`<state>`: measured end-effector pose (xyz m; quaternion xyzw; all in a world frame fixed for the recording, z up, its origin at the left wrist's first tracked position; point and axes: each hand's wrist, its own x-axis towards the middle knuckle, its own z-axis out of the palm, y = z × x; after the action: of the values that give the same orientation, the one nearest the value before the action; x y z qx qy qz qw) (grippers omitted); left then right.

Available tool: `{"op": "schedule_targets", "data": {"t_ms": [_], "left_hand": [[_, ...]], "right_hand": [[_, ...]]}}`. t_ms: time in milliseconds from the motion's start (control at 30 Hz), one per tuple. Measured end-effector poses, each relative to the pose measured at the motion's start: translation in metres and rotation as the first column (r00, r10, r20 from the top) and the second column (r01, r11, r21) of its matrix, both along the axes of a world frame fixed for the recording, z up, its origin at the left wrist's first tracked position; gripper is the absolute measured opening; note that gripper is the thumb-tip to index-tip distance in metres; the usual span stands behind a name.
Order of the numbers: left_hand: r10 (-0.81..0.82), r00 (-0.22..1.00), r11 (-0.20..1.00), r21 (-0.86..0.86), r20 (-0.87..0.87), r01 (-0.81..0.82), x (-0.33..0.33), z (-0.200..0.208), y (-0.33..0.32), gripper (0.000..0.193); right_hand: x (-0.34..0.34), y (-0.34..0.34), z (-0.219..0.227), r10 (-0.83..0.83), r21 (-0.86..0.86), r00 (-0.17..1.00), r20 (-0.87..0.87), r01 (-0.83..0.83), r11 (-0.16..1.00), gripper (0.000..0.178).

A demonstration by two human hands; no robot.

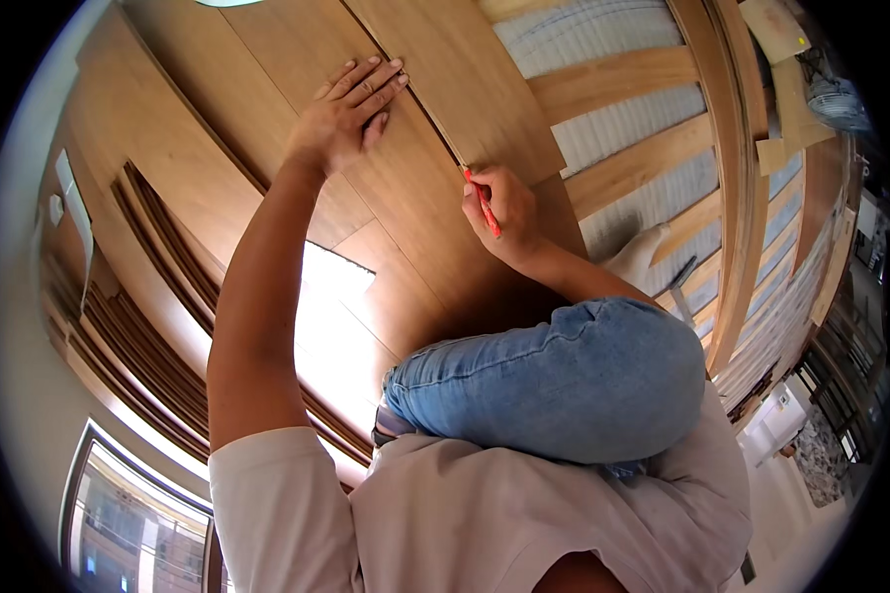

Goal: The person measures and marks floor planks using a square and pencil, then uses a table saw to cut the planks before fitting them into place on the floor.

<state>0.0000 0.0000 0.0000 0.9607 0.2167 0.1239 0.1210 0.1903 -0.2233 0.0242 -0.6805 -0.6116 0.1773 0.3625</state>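
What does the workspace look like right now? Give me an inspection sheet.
Surface: wooden floor planks laid side by side; bare joists with pale underlay between them to the right.
Job's things: red pencil, tip near the edge of the top plank.
Clutter: offcuts at the upper right; a grey tool by the knee, kind unclear.
Grippers: left hand flat on a plank, fingers spread; right hand closed on the pencil.
Cables: nothing seen.
Surroundings: stacked dark strips at the left, a window at the lower left, sunlight patch on the floor.
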Motion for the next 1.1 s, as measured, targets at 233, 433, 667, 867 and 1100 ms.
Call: {"op": "schedule_targets", "data": {"t_ms": [233, 433, 667, 867, 1100], "left_hand": [[0.002, 1.0, 1.0, 0.02, 0.026, -0.003, 0.001, 0.001, 0.012, 0.05], [-0.002, 1.0, 1.0, 0.009, -0.012, 0.002, -0.002, 0.008, 0.005, 0.052], [-0.039, 0.999, 0.998, -0.046, 0.002, 0.04, 0.001, 0.007, 0.002, 0.055], [-0.006, 1.0, 1.0, -0.025, -0.017, 0.006, -0.004, 0.013, 0.003, 0.053], [-0.012, 0.997, 1.0, -0.02, 0.071, 0.013, 0.01, 0.002, -0.001, 0.056]], "right_hand": [[0.001, 0.011, 0.002, 0.005, -0.005, 1.0, 0.014, -0.005, 1.0, 0.022], [0.004, 0.004, 0.005, 0.014, 0.055, 0.998, -0.067, -0.01, 0.998, 0.019], [0.041, -0.009, 0.007, 0.016, 0.06, 0.941, -0.338, 0.004, 0.998, 0.013], [0.101, -0.003, 0.016, -0.456, -0.085, 0.873, -0.172, 0.448, 0.89, 0.018], [0.126, -0.041, 0.0, -0.387, -0.323, 0.908, -0.161, 0.322, 0.89, 0.027]]}}
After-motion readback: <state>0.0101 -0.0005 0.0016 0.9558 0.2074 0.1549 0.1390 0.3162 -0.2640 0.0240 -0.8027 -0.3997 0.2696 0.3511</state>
